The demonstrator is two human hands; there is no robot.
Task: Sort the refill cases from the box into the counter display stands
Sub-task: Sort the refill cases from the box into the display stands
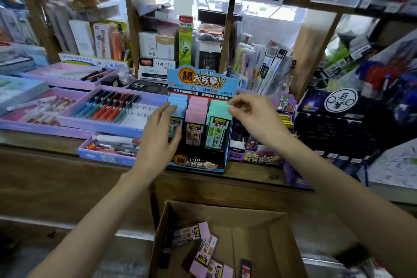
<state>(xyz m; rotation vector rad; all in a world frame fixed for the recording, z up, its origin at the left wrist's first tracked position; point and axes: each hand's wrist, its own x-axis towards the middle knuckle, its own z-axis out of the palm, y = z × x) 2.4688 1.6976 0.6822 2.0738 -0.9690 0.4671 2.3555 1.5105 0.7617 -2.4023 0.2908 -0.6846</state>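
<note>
Display stand [198, 162], worktop [67, 165]: green case [217, 124] upright, rightmost column, right hand [255, 117] pinching its top; left hand [158, 133] flat against blue column [178, 99].

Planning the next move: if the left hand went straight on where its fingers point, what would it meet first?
The blue refill cases in the left column of the display stand. The fingertips of the left hand look to be at their caps, though depth is unclear. Beyond them stands the header card.
</note>
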